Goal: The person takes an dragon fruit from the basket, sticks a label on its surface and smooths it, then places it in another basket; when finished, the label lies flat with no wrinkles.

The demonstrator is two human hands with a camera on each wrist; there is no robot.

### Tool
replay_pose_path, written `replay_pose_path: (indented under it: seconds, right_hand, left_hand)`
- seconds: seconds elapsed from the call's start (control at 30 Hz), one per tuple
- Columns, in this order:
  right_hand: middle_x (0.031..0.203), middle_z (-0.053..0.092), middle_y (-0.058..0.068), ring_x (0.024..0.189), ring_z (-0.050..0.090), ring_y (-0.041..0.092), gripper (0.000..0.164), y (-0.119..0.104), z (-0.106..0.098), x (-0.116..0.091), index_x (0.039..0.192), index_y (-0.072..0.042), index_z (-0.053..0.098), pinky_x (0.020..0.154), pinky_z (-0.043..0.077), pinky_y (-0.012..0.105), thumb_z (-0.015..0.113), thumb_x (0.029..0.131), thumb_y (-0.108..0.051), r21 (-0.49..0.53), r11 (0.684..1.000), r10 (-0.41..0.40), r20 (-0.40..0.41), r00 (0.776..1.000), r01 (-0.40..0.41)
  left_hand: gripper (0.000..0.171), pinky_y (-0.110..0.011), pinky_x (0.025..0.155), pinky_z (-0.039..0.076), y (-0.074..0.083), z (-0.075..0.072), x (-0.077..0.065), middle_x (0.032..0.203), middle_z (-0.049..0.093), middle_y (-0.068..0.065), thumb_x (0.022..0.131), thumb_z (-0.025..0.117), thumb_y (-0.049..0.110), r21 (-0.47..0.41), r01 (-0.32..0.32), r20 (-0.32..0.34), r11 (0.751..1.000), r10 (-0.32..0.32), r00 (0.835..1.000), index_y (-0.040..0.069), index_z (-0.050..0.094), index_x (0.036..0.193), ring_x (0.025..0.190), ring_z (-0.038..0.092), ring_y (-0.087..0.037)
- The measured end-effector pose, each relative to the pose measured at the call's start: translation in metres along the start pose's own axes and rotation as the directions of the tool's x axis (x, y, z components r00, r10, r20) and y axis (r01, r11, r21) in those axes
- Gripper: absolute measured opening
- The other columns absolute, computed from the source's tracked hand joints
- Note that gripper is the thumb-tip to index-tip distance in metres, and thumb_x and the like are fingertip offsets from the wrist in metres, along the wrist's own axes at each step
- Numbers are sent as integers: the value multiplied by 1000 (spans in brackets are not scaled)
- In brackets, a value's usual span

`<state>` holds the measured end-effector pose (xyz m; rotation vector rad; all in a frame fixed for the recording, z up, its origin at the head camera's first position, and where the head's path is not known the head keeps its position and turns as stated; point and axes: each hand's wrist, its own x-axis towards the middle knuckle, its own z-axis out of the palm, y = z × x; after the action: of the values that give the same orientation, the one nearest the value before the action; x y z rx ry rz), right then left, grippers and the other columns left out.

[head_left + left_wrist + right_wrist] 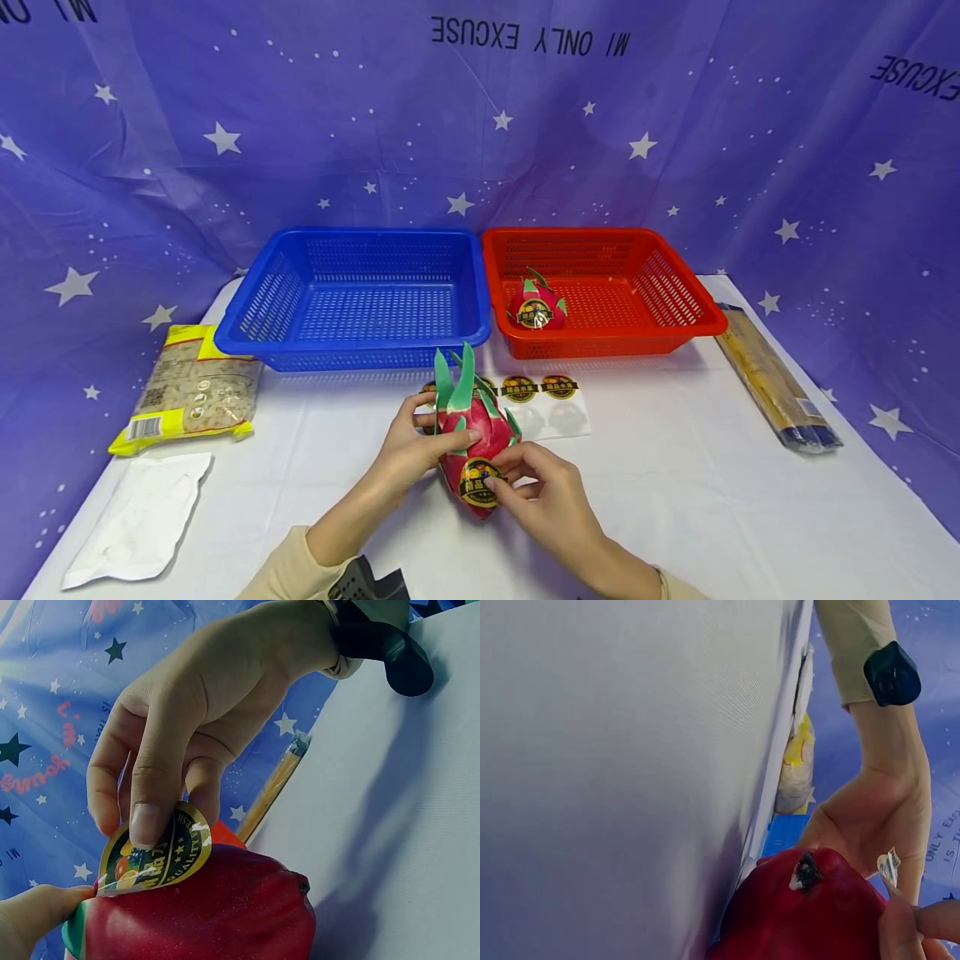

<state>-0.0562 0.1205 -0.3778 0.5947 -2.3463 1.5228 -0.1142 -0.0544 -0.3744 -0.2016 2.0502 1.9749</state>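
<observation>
A red dragon fruit (491, 429) with green leaf tips is held at the middle front of the table, leaves pointing away. My left hand (412, 454) grips it from the left, thumb lying across its upper side. With thumb and fingers, my right hand (551, 496) pinches a round black-and-gold sticker (478, 482) at the fruit's near end. In the left wrist view the sticker (161, 851) stands tilted up, its lower edge right at the red skin. Behind the fruit lies a sticker sheet (555, 417), partly hidden by it.
A blue basket (352, 354) and a red basket (600, 343) stand at the back; the red one holds another dragon fruit (531, 296) with a sticker. To the left lie a yellow-edged bag (198, 387) and a white pouch (138, 517). A long flat packet (776, 379) lies at right.
</observation>
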Motion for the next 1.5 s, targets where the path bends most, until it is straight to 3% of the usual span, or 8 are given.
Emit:
replay_pose_path:
  seconds: [0.3,0.53,0.97,1.13,1.27,1.4,1.5]
  right_hand:
    - [77,60,-1,66,58,2,24,2,4,-3,87,-10,61,52,47,9,72,70,2,-155,979,-137,-44,990,129]
    - [77,58,-4,67,57,1,25,2,7,-2,87,-9,60,54,44,5,73,69,2,-288,935,-224,-30,974,206]
    - [77,56,-3,64,56,3,27,1,11,-1,87,-9,59,53,43,4,75,67,1,-321,924,-235,-54,970,207]
    - [78,51,-3,64,54,0,31,2,9,0,89,-9,58,53,42,3,78,66,-5,-355,920,-194,-52,980,163]
    - [79,48,-4,63,51,0,37,4,5,1,94,-9,55,51,42,5,79,66,-10,-334,937,-125,-47,991,102]
    - [85,47,-3,67,49,3,52,7,1,-1,108,-8,51,50,44,11,80,68,-22,-280,960,-15,-56,998,-1]
    - [98,46,0,79,48,7,68,9,0,-3,121,-11,43,57,46,17,79,67,-32,-233,966,99,-78,992,-115]
  left_hand:
    - [80,-28,66,50,-1,0,1,112,50,-16,67,79,24,8,3,-4,1000,-3,1000,12,33,131,84,57,-19]
    - [80,-28,64,49,-2,0,0,112,49,-16,67,78,23,7,-8,6,1000,8,1000,11,31,131,81,56,-19]
    - [83,-28,67,51,-1,0,0,113,48,-18,67,78,23,-6,-2,12,1000,2,1000,10,30,133,83,58,-20]
    - [82,-28,66,50,-1,0,1,113,48,-17,67,79,23,4,6,5,1000,-6,1000,12,30,132,83,57,-19]
    - [83,-28,65,50,-2,1,0,114,47,-18,67,78,23,4,0,8,1000,0,1000,10,29,133,82,58,-19]
    - [83,-29,64,50,-1,1,-1,115,47,-18,68,77,23,1,4,11,1000,-4,1000,9,28,133,81,58,-19]
    - [81,-28,63,49,-1,1,-1,114,48,-18,69,77,23,-5,6,7,1000,-6,1000,9,28,133,78,58,-17]
